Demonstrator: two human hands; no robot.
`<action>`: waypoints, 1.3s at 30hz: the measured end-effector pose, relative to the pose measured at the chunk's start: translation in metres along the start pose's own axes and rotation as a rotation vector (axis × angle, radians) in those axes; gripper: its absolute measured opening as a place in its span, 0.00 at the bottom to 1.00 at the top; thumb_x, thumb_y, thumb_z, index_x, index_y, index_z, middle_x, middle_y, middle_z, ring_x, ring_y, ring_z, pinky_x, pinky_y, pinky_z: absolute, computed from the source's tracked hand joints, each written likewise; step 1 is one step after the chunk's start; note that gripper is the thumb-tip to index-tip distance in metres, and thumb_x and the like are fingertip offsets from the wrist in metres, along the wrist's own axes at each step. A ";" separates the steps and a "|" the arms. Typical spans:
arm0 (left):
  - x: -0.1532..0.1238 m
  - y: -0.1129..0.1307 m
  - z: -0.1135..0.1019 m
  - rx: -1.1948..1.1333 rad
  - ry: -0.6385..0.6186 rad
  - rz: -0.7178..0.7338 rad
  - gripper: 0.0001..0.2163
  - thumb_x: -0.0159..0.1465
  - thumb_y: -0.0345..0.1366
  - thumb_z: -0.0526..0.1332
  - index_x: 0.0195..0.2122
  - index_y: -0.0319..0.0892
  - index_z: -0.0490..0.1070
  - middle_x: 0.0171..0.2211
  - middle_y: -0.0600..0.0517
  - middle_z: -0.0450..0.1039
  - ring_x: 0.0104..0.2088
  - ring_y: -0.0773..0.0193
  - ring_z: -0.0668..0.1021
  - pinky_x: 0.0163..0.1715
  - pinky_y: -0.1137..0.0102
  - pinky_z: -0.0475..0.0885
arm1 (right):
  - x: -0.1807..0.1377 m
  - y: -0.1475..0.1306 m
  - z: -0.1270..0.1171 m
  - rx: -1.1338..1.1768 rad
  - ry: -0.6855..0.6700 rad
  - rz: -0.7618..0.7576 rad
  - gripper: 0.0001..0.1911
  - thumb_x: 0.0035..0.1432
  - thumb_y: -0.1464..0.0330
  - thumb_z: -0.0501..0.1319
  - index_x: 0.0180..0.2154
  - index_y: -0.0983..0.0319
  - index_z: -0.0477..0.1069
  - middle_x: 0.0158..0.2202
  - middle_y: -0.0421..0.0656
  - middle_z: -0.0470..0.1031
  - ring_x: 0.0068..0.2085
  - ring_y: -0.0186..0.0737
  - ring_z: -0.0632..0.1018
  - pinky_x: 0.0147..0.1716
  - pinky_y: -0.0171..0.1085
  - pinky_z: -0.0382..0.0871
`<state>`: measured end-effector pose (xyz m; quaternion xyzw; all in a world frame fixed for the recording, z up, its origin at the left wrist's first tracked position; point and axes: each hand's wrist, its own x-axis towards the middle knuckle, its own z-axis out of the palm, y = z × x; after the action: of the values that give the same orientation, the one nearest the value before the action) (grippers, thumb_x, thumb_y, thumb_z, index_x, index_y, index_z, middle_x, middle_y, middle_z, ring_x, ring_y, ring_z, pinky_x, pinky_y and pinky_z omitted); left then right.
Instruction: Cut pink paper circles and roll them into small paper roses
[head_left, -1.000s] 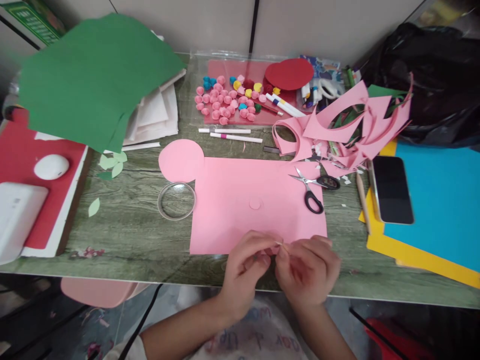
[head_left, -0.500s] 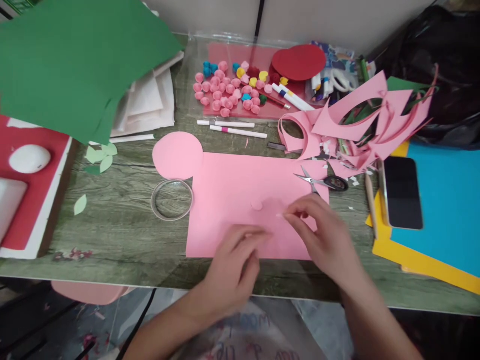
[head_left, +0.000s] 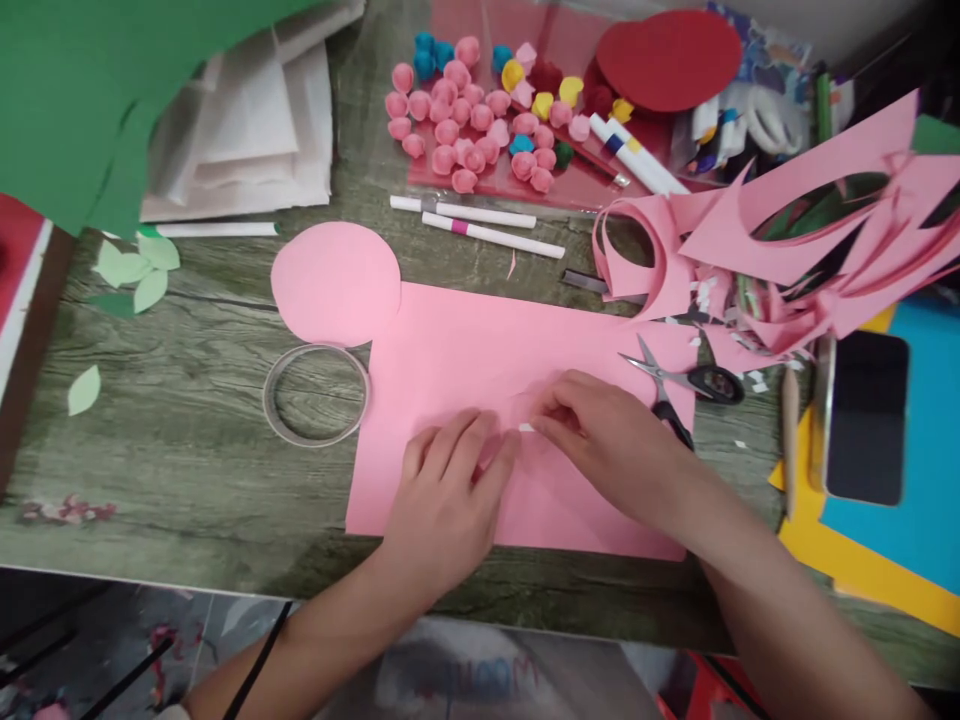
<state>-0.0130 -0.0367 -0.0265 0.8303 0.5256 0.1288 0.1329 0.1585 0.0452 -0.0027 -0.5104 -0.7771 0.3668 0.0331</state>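
While the right hand (head_left: 604, 440) pinches a tiny, narrow white strip (head_left: 526, 427) over the rectangular pink paper sheet (head_left: 454, 340), the left hand (head_left: 446, 500) lies there, fingers loosely spread; keeping the sheet steady and pinching lightly should help.

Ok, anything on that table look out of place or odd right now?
Two things: the scissors lie open across the right edge of the pink sheet, blades spread near the right hand, and tiny white scraps are strewn untidily around the pink offcuts.
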 end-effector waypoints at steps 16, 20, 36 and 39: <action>0.001 0.000 0.000 0.007 0.018 -0.008 0.18 0.60 0.27 0.53 0.51 0.40 0.68 0.50 0.41 0.68 0.51 0.50 0.68 0.44 0.57 0.60 | 0.004 -0.009 -0.005 -0.231 -0.144 0.002 0.08 0.60 0.71 0.54 0.29 0.62 0.70 0.30 0.41 0.71 0.36 0.40 0.71 0.34 0.38 0.63; 0.001 0.000 0.001 0.008 0.028 -0.006 0.17 0.60 0.27 0.53 0.50 0.40 0.68 0.50 0.41 0.69 0.51 0.51 0.68 0.44 0.57 0.60 | 0.004 -0.012 -0.004 -0.282 -0.142 0.011 0.08 0.60 0.72 0.54 0.30 0.62 0.69 0.31 0.42 0.71 0.37 0.41 0.72 0.36 0.39 0.63; -0.002 0.001 0.005 0.085 0.004 0.003 0.19 0.61 0.29 0.53 0.54 0.40 0.65 0.52 0.42 0.68 0.53 0.51 0.67 0.45 0.57 0.59 | -0.002 -0.028 0.006 -0.582 -0.109 0.068 0.07 0.59 0.73 0.53 0.31 0.63 0.68 0.31 0.45 0.70 0.37 0.48 0.73 0.30 0.43 0.57; -0.002 0.004 0.005 0.142 0.002 0.007 0.19 0.62 0.28 0.52 0.55 0.39 0.65 0.53 0.41 0.68 0.53 0.50 0.67 0.45 0.56 0.59 | -0.002 -0.030 0.007 -0.604 -0.080 0.054 0.08 0.60 0.72 0.52 0.31 0.63 0.68 0.30 0.45 0.70 0.35 0.47 0.73 0.30 0.42 0.57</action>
<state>-0.0087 -0.0408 -0.0301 0.8395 0.5305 0.0925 0.0729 0.1335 0.0337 0.0107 -0.5027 -0.8379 0.1397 -0.1604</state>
